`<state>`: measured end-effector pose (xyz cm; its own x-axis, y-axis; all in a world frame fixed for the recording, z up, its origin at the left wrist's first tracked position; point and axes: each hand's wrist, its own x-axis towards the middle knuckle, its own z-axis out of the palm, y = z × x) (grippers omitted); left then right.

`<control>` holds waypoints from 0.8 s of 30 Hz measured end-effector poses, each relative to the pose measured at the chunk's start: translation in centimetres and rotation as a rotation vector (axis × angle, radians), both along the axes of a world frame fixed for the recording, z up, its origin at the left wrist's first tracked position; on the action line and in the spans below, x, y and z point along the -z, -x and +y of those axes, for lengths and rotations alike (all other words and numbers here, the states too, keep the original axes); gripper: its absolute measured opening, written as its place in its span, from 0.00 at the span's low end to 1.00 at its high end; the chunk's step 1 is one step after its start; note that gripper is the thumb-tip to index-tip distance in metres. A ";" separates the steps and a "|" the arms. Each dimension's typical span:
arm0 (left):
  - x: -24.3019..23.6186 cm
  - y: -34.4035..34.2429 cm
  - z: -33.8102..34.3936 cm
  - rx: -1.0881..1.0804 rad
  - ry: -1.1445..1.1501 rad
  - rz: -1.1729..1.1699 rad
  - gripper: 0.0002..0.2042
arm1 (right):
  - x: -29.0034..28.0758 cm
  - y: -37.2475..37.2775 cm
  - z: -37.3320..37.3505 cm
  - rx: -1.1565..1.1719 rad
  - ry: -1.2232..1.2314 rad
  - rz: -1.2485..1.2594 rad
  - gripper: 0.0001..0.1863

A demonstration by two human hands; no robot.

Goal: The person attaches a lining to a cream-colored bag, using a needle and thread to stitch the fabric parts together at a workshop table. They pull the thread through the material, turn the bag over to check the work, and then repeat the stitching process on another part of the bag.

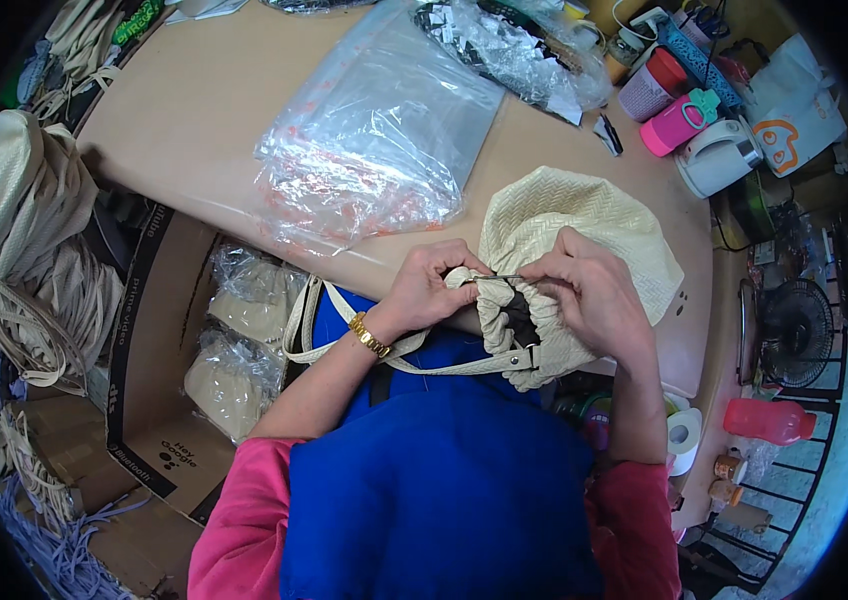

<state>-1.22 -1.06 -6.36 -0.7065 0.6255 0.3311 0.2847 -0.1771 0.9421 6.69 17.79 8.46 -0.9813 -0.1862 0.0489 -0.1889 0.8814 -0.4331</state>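
A cream woven handbag (584,205) with a gathered opening and dark lining lies at the table's near edge, partly over my lap. My left hand (426,290) is closed, pinching the gathered rim of the bag between thumb and fingers. Close by on the right, my right hand (594,295) is closed round a thin, dark metal tool (504,277), whose tip reaches the fabric at my left fingertips; its exact kind is too small to tell. The bag's strap (444,368) loops below my left wrist and joins the bag at a small metal fitting.
Clear plastic bags (384,130) lie spread across the table (184,110). Left of me, a cardboard box (159,400) holds several wrapped cream bags, beside a pile of cream bags (29,220). Bottles and a white kettle (719,158) stand at the back right, near a black fan (796,330).
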 end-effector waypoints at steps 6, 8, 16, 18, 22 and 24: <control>0.2 0.0 0.2 0.003 -0.021 -0.018 0.17 | 1.1 0.3 0.0 0.009 -0.020 0.062 0.07; 0.2 0.0 0.0 0.001 -0.020 -0.012 0.17 | 1.1 0.2 -0.3 0.039 0.048 0.026 0.06; -0.2 -0.4 0.2 -0.054 -0.035 0.029 0.16 | 2.4 0.3 0.7 0.023 0.218 0.011 0.08; -0.1 -0.3 0.3 -0.049 -0.049 0.032 0.17 | 2.7 0.4 1.1 -0.009 0.288 -0.004 0.08; 0.4 -0.2 0.2 -0.039 -0.082 0.030 0.18 | 2.0 0.0 1.6 -0.079 0.561 -0.175 0.09; 0.3 -0.2 0.3 -0.042 -0.083 0.034 0.18 | 2.2 -0.7 1.4 0.006 0.495 -0.058 0.10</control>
<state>-1.01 -0.75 -6.66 -0.7191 0.5651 0.4044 0.3246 -0.2414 0.9145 7.39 19.24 6.28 -0.9860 -0.1487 0.0752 -0.1474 0.5684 -0.8094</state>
